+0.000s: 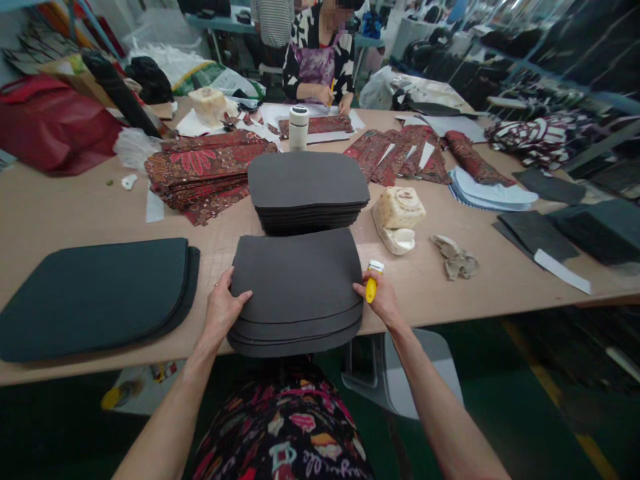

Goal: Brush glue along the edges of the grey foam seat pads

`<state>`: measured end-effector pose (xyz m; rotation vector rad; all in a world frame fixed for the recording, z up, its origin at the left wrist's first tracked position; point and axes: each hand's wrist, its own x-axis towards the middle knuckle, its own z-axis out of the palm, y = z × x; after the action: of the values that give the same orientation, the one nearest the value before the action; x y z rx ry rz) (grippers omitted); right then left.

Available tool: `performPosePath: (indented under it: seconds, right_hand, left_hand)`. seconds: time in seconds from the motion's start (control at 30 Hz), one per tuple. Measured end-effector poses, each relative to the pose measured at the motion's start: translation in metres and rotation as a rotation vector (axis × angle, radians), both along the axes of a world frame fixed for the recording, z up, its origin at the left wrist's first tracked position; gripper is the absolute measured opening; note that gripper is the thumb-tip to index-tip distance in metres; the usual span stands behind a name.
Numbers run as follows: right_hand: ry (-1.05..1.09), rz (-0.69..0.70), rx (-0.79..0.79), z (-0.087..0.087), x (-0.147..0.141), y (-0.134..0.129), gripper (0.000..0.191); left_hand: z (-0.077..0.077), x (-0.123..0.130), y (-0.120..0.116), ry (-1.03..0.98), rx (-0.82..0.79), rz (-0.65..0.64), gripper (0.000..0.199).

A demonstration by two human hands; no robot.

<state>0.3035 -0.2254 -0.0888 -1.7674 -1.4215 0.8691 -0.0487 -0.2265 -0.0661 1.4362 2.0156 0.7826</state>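
At the table's front edge lie several dark grey foam-like sheets [300,277], their rounded near edges fanned out and overhanging a little. My left hand [226,303] grips their left edge, thumb on top and fingers at the side. On the right edge rests the thumb of my right hand [383,297]; this hand also holds a small brush with a yellow handle [371,289], its pale end pointing away from me. Just beyond is a taller stack of similar grey sheets [307,180]. To the left lie larger dark green-black panels [100,293], apart from my hand.
A cream-coloured block-like container [400,208] and a crumpled rag [456,259] sit to the right. Patterned red fabric pieces [205,167] and a white bottle [299,128] stand farther back. Across the table, a person [320,60] works with a pencil-like tool. A grey stool [420,373] is below.
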Motion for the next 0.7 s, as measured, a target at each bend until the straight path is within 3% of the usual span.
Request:
performPosePath:
  seconds: [0.2,0.7]
  right_hand:
    - [-0.004,-0.025,0.009,0.0011,-0.0045,0.0011,0.029]
    - [-0.003,-0.029,0.023,0.0009,-0.0042,0.0019,0.021]
  left_hand:
    - [0.0019,0.0014,0.0044,0.170,-0.048,-0.023,0.071]
    - [-0.0003,-0.0019,0.0095,0.218,-0.087,-0.035,0.074]
